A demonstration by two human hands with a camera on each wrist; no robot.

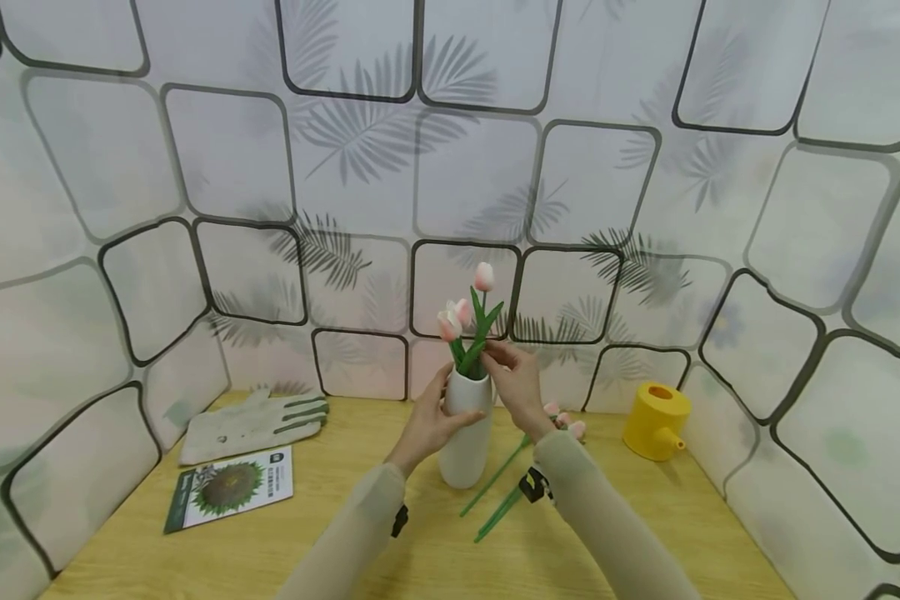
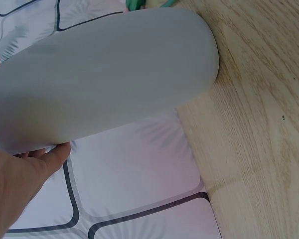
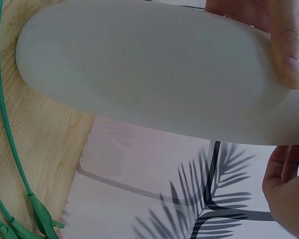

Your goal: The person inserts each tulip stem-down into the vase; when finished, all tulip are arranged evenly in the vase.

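Note:
A tall white vase (image 1: 463, 446) stands upright on the wooden table with several pink-and-white tulips (image 1: 451, 323) in its mouth. My left hand (image 1: 431, 419) grips the vase just below the rim, thumb across the front and fingers behind its left side. In the right wrist view, that thumb (image 3: 289, 64) lies on the vase's smooth wall. My right hand (image 1: 517, 383) is at the right of the rim, thumb and fingertips pinching a tulip by its green stem among the leaves (image 1: 472, 354). The vase hides part of its fingers in the right wrist view.
Loose tulips (image 1: 506, 498) lie on the table right of the vase, partly under my right forearm. A yellow watering can (image 1: 656, 422) stands farther right. At the left are pale work gloves (image 1: 251, 425) and a printed seed packet (image 1: 230, 489). Patterned cloth walls enclose the table.

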